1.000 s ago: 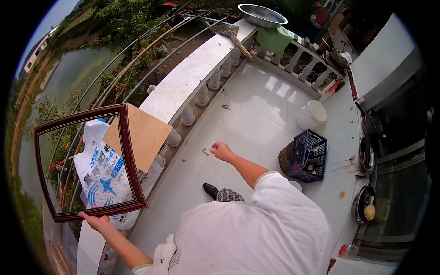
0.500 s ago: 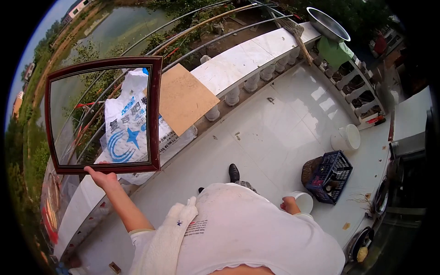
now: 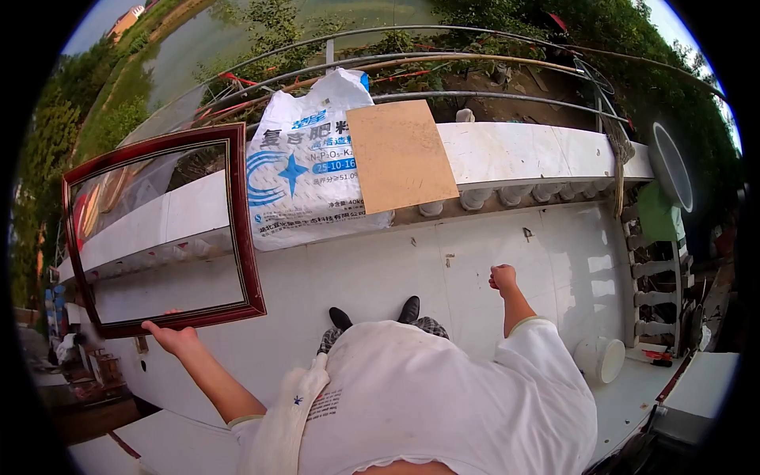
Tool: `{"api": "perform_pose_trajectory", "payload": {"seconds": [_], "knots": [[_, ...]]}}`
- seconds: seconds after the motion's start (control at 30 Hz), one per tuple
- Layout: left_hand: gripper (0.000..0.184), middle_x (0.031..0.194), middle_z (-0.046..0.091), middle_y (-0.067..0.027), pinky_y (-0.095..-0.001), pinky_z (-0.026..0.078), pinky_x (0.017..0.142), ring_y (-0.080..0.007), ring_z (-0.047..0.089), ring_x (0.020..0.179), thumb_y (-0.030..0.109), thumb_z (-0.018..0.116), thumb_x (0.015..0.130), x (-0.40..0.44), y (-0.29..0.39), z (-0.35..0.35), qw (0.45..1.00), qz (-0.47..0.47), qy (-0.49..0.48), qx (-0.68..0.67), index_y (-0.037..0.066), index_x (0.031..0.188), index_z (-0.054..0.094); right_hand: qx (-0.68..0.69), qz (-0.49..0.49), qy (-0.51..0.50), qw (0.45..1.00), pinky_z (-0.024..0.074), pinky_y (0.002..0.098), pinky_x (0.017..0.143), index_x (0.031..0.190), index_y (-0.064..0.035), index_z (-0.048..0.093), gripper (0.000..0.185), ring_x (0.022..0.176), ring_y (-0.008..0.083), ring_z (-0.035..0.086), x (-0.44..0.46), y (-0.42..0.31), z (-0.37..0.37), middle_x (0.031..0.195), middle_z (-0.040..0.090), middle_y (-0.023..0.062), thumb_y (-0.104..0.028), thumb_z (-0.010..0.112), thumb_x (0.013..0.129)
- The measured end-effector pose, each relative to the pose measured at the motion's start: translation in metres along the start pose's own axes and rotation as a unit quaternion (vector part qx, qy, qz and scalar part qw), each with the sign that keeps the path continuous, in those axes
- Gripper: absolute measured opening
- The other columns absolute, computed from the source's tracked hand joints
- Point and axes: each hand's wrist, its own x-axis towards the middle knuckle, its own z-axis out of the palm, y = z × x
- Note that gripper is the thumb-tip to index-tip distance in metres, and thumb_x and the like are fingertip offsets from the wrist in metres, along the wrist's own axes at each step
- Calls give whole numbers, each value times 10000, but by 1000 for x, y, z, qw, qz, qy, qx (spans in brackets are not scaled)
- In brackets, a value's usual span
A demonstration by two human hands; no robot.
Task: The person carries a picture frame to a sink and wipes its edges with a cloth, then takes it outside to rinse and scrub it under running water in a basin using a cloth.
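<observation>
Head view: left hand (image 3: 174, 338) holds frame (image 3: 241, 214); sack (image 3: 305, 186) and bucket (image 3: 594, 361) contents unclear.

rectangular frame (image 3: 242, 214), dark reddish-brown, glossy, thin pale line along inner edge. middle see-through, can't tell if glass or open. left side of picture, off the floor, face toward camera, tilted, top and bottom edges rising to the right. sides look bowed in this view. all four corners visible.
</observation>
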Motion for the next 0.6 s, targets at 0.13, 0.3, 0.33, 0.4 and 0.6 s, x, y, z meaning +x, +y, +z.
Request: {"api": "perform_pose_trajectory", "payload": {"seconds": [0.13,0.3,0.33,0.4,0.6], "knots": [[516,845,522,-64,-329,486,622,-185,510,698,522,554,893,3,38,-46,995,51,74,-32,62,1113,470,-68,-36,-125,989,524,293,477,953,17,575,174,557,177,592,-19,-28,101,725,589,83,-129,583,859],[557,846,512,-65,-323,473,609,-184,509,695,532,566,882,48,76,-97,985,74,134,-79,50,1141,462,-221,-78,-276,932,544,317,527,963,22,581,216,616,197,617,-63,-22,229,778,603,101,-167,604,861],[554,832,505,-63,-322,469,610,-182,505,690,538,562,882,74,82,-117,984,63,133,-96,46,1118,463,-259,-110,-273,920,547,321,536,963,20,582,220,622,200,620,-64,-10,249,784,606,104,-174,605,862],[534,780,488,-54,-315,458,617,-178,494,675,555,552,880,112,102,-141,981,59,135,-123,46,1018,463,-273,-112,-282,913,549,327,539,964,18,582,222,624,204,623,-78,-12,287,781,610,108,-179,606,864],[488,712,493,-51,-320,434,608,-191,496,653,566,577,859,191,168,-194,975,71,159,-141,99,858,437,-301,-78,-270,911,542,334,486,894,44,572,182,583,230,619,-156,-35,382,734,598,128,-131,576,846]]}}
